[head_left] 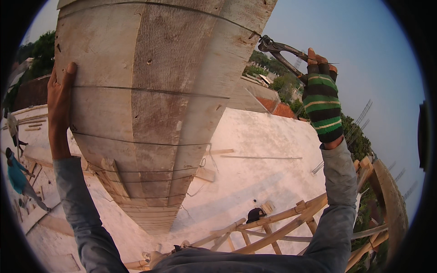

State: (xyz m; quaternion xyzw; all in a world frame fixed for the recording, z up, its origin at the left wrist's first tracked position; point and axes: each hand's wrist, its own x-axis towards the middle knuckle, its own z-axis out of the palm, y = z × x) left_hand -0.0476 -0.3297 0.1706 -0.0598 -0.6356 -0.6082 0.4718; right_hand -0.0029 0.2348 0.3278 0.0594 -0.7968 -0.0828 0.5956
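A tall wooden box-shaped column form of boards stands before me, bound with several turns of thin wire. My left hand, bare, grips its left edge, thumb on the front face and fingers partly hidden behind. My right hand wears a green and black striped fingerless glove and is closed round the handles of metal pincers. Their jaws meet the top wire at the form's right edge. Lower down, a short wood strip is tucked under the wires.
Bamboo scaffold poles cross below me at the right, near a curved-looking board. Far below spreads a pale concrete floor. Two people, one in a blue top, are at the left among timber pieces.
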